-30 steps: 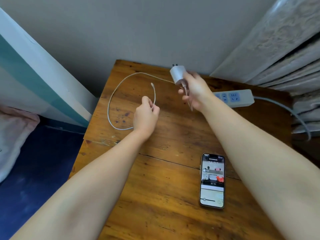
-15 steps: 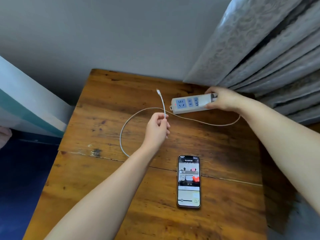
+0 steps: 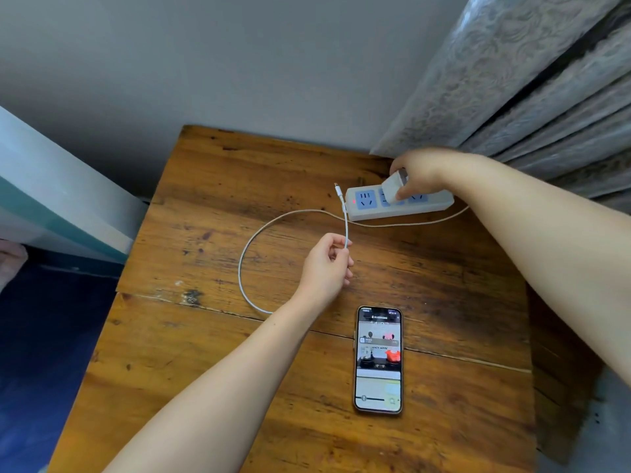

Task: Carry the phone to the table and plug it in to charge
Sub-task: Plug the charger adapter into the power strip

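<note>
Wooden table (image 3: 211, 363) against a grey wall, curtain hanging at its far right corner, phone (image 3: 378, 359) lying screen-up near the front edge.

I see my right hand (image 3: 421, 174) gripping the charger (image 3: 393, 186) tilted over the power strip's (image 3: 433, 204) middle socket; I judge the prongs could miss or nudge the strip along the far edge. My left hand (image 3: 327, 268) pinches the cable (image 3: 243, 264) below its plug; pulling could tug the slack loop.
</note>
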